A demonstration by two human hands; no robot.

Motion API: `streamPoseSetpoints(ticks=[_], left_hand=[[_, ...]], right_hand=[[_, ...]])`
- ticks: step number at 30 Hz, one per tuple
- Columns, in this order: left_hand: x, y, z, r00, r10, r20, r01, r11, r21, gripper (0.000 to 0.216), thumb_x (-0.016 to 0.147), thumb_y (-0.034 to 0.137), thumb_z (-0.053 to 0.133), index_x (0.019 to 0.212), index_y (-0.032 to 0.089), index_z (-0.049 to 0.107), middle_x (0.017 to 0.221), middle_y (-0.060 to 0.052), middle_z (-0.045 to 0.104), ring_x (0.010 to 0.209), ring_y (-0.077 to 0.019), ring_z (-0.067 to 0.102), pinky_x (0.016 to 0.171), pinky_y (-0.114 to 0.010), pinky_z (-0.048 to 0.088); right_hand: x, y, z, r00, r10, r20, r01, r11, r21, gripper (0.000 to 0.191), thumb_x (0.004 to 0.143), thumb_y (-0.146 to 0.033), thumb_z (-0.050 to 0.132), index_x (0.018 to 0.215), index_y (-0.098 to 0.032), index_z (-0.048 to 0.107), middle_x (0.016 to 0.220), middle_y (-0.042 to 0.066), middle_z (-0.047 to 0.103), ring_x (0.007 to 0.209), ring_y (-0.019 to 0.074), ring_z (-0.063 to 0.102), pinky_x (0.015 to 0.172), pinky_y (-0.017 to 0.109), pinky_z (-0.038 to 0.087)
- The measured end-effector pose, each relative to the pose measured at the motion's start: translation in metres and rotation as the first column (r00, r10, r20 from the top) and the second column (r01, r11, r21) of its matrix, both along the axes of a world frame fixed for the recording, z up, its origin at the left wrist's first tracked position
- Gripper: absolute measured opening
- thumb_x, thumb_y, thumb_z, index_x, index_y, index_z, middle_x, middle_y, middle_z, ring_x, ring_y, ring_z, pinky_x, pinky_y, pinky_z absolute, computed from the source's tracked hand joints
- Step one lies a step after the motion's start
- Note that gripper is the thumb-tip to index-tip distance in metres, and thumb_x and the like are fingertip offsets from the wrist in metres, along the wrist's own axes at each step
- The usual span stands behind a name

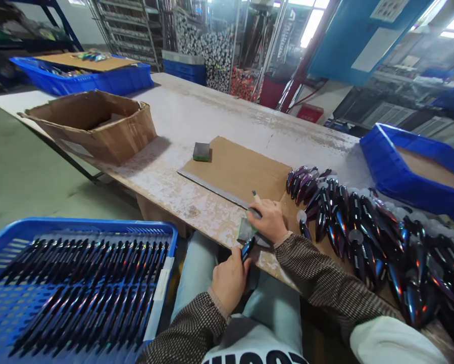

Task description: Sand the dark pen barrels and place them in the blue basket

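Note:
My left hand (230, 279), near the table's front edge, is closed around a dark, glossy, tapered piece (248, 247) with a bluish sheen. Its upper end points toward a grey block with a green edge (245, 230) lying at the edge. Just to the right, my right hand (269, 218) is closed over the table edge on a slim tool with a dark tip (254, 195); the fingers hide most of it. Beyond the hands lies a cardboard sheet (242, 169), with another grey-and-green block (201, 151) on its far left corner.
Many similar glossy pieces (344, 217) with clear round ends are heaped at the right. A blue basket (169, 230) at lower left holds rows of them. On the table (196, 111) stand an open carton (136, 129), a blue tray (382, 167) and a blue bin (109, 85).

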State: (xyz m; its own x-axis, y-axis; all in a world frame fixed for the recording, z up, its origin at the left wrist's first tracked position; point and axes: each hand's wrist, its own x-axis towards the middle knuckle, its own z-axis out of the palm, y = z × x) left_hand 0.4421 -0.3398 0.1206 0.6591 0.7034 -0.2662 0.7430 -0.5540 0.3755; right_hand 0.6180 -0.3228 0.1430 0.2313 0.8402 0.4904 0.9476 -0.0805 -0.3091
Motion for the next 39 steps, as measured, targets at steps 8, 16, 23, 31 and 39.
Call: streamPoseSetpoints(ticks=[8,16,23,31,39], left_hand=[[-0.002,0.002,0.003,1.0,0.018,0.017,-0.018,0.999,-0.035,0.029,0.103,0.039,0.036,0.118,0.018,0.049,0.093,-0.01,0.074,0.085,-0.0297,0.074,0.066,-0.033,0.052],[-0.006,0.0,-0.009,0.971,0.028,0.238,0.007,0.99,-0.143,0.043,0.105,0.039,0.026,0.142,0.019,0.035,0.099,-0.011,0.075,0.09,-0.0306,0.073,0.071,-0.034,0.05],[-0.003,-0.006,-0.012,0.956,0.07,0.285,0.008,0.965,-0.261,0.044,0.104,0.04,0.024,0.14,0.018,0.036,0.098,-0.013,0.075,0.089,-0.0316,0.073,0.069,-0.033,0.047],[-0.002,-0.007,-0.014,0.933,0.113,0.341,0.004,0.946,-0.325,0.043,0.102,0.04,0.025,0.136,0.017,0.039,0.098,-0.015,0.074,0.088,-0.0331,0.072,0.068,-0.033,0.045],[-0.003,-0.007,-0.021,0.904,0.174,0.391,-0.019,0.929,-0.371,0.044,0.102,0.043,0.026,0.135,0.018,0.039,0.099,-0.015,0.073,0.091,-0.0343,0.071,0.069,-0.033,0.043]], right_hand=[[0.002,0.004,-0.001,0.998,0.022,0.053,-0.021,0.999,-0.026,0.009,0.086,-0.028,0.065,0.089,-0.022,0.07,0.09,0.006,0.069,0.094,0.025,0.057,0.089,0.041,0.027],[0.008,-0.017,0.009,0.994,-0.102,0.024,0.103,0.994,-0.039,0.009,0.088,-0.028,0.066,0.089,-0.022,0.072,0.091,0.004,0.069,0.094,0.0227,0.058,0.084,0.038,0.026],[-0.01,-0.017,0.005,0.98,-0.195,0.036,0.199,0.966,-0.165,0.009,0.092,-0.027,0.065,0.091,-0.022,0.072,0.096,0.006,0.071,0.098,0.0254,0.056,0.09,0.042,0.023],[-0.016,-0.022,0.004,0.983,-0.165,0.079,0.174,0.977,-0.127,0.01,0.093,-0.027,0.063,0.097,-0.023,0.071,0.104,0.007,0.07,0.103,0.0258,0.054,0.096,0.044,0.02],[-0.016,-0.014,0.008,0.963,-0.24,0.125,0.261,0.946,-0.194,0.01,0.094,-0.027,0.063,0.095,-0.021,0.071,0.101,0.009,0.07,0.101,0.0269,0.054,0.094,0.045,0.022]])
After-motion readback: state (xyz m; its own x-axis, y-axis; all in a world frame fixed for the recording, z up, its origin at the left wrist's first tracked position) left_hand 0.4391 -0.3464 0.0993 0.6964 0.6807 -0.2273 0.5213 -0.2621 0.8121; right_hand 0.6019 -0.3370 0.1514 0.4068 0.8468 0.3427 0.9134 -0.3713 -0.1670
